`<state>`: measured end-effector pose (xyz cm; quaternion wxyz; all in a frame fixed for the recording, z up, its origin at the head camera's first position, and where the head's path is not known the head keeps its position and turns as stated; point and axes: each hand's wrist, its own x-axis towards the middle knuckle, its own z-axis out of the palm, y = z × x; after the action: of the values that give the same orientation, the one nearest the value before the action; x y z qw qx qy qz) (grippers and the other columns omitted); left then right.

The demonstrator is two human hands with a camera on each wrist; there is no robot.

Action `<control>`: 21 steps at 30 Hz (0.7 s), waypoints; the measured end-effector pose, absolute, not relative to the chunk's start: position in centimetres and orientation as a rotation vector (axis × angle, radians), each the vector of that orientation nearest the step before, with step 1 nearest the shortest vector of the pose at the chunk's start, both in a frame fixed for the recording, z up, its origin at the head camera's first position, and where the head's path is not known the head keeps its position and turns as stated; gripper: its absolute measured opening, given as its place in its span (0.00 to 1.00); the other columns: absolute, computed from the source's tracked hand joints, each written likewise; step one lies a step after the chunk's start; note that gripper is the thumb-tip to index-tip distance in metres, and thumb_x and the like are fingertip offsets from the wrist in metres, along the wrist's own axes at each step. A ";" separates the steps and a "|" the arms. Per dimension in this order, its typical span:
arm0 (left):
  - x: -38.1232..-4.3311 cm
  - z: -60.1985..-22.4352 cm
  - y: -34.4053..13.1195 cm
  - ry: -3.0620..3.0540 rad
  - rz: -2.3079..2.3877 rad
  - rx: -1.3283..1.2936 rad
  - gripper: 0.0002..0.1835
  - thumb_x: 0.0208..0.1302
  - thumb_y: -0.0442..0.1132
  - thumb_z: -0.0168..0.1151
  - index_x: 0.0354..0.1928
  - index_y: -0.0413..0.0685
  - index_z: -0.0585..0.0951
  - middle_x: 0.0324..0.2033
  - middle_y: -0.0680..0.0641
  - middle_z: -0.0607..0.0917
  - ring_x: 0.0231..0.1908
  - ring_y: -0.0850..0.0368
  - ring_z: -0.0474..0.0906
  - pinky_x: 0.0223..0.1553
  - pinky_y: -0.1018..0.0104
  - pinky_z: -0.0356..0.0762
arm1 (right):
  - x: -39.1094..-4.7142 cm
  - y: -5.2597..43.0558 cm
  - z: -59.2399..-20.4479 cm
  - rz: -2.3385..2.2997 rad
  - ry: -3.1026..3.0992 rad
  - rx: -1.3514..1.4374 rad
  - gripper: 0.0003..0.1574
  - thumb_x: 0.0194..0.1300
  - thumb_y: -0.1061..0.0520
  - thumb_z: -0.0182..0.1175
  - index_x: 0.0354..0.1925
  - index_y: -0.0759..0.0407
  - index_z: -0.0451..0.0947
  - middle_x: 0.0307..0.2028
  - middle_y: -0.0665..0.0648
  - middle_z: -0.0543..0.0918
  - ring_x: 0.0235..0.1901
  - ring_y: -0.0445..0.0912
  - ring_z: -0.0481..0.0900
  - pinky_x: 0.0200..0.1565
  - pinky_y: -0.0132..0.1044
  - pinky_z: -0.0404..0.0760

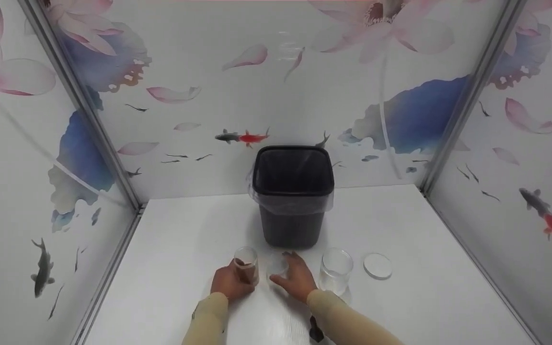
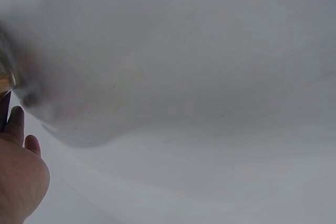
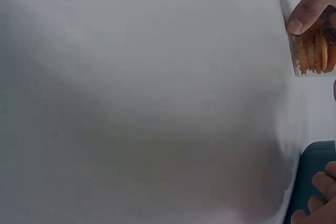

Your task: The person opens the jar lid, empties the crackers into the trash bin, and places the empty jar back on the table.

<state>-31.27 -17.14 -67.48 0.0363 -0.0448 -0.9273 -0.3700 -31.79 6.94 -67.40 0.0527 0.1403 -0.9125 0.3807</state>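
In the head view my left hand (image 1: 230, 282) holds a clear jar (image 1: 246, 254) around its side, upright on the white table. Brown and orange contents show through the jar (image 3: 316, 51) in the right wrist view. My right hand (image 1: 297, 278) has its thumb and fingers curved around a faint, clear round piece (image 1: 277, 262) beside the jar. Whether that piece is a lid or a small cup, I cannot tell. A wider clear jar (image 1: 336, 270) stands just right of this hand, with a white round lid (image 1: 377, 266) lying flat beyond it.
Behind the hands stands a black bin (image 1: 291, 220) lined with a clear bag (image 1: 300, 205). Printed white panels (image 1: 285, 96) close off the back and both sides of the table (image 1: 400, 225). A small dark object (image 1: 315, 330) lies beside the right forearm.
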 end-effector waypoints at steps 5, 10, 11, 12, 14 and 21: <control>-31.4 -67.8 -17.2 -2.842 -1.121 -0.151 0.37 0.37 0.43 0.82 0.54 0.44 0.77 0.43 0.44 0.86 0.46 0.46 0.82 0.53 0.47 0.78 | -31.5 7.3 -68.0 1.010 -2.783 0.505 0.52 0.59 0.38 0.69 0.67 0.71 0.67 0.67 0.69 0.68 0.69 0.64 0.60 0.69 0.55 0.59; -31.3 -68.0 -17.2 -2.842 -1.131 -0.138 0.39 0.37 0.43 0.83 0.55 0.44 0.77 0.45 0.44 0.86 0.49 0.44 0.81 0.55 0.46 0.76 | -31.0 7.3 -68.2 0.878 -2.875 0.453 0.52 0.58 0.37 0.67 0.68 0.68 0.66 0.70 0.67 0.65 0.71 0.62 0.57 0.70 0.53 0.57; -31.3 -68.0 -17.2 -2.845 -1.131 -0.139 0.39 0.37 0.43 0.83 0.56 0.44 0.77 0.46 0.44 0.86 0.49 0.44 0.81 0.55 0.46 0.76 | -30.9 7.3 -68.2 0.869 -2.899 0.427 0.52 0.59 0.37 0.67 0.69 0.67 0.66 0.71 0.66 0.64 0.72 0.61 0.56 0.71 0.52 0.56; -31.3 -68.0 -17.2 -2.846 -1.134 -0.136 0.39 0.37 0.43 0.83 0.56 0.44 0.77 0.46 0.44 0.85 0.50 0.44 0.81 0.56 0.46 0.76 | -30.7 7.3 -68.2 0.872 -2.918 0.405 0.51 0.59 0.37 0.67 0.69 0.66 0.65 0.71 0.65 0.63 0.72 0.61 0.55 0.71 0.53 0.55; -31.4 -68.0 -17.1 -2.851 -1.134 -0.126 0.39 0.37 0.43 0.83 0.56 0.45 0.77 0.46 0.44 0.86 0.50 0.44 0.81 0.57 0.46 0.75 | -30.6 7.2 -68.0 0.875 -2.943 0.373 0.51 0.59 0.38 0.66 0.70 0.65 0.64 0.72 0.64 0.61 0.73 0.60 0.53 0.71 0.53 0.53; -31.5 -67.8 -17.2 -2.844 -1.150 -0.130 0.39 0.37 0.43 0.84 0.55 0.44 0.78 0.46 0.44 0.86 0.50 0.43 0.81 0.56 0.45 0.76 | -30.6 7.2 -68.2 0.877 -2.991 0.348 0.53 0.60 0.37 0.65 0.73 0.63 0.61 0.74 0.62 0.58 0.74 0.59 0.50 0.72 0.53 0.50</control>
<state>-31.45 -17.17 -67.83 0.0357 -0.0422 -0.9256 -0.3744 -30.61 7.23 -68.15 0.0025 0.1111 -0.9537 0.2795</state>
